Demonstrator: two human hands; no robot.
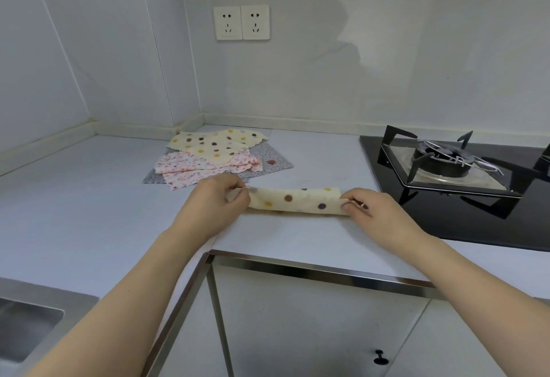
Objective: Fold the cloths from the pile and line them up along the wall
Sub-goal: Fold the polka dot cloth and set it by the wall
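Observation:
A cream cloth with coloured dots [297,201] lies as a narrow folded strip on the pale worktop [89,198]. My left hand [212,202] pinches its left end and my right hand [372,211] pinches its right end. Behind it, toward the corner, sits the pile: a second cream dotted cloth [217,144] on top, a pink flowered cloth [193,168] under it, and a grey cloth [268,159] at the bottom. The wall [327,79] runs along the back of the worktop.
A black gas hob [464,168] with a burner and pan support fills the right side. A steel sink [26,326] is at the lower left. Two wall sockets [241,22] are above the pile. Cabinet doors [312,326] are below the worktop edge.

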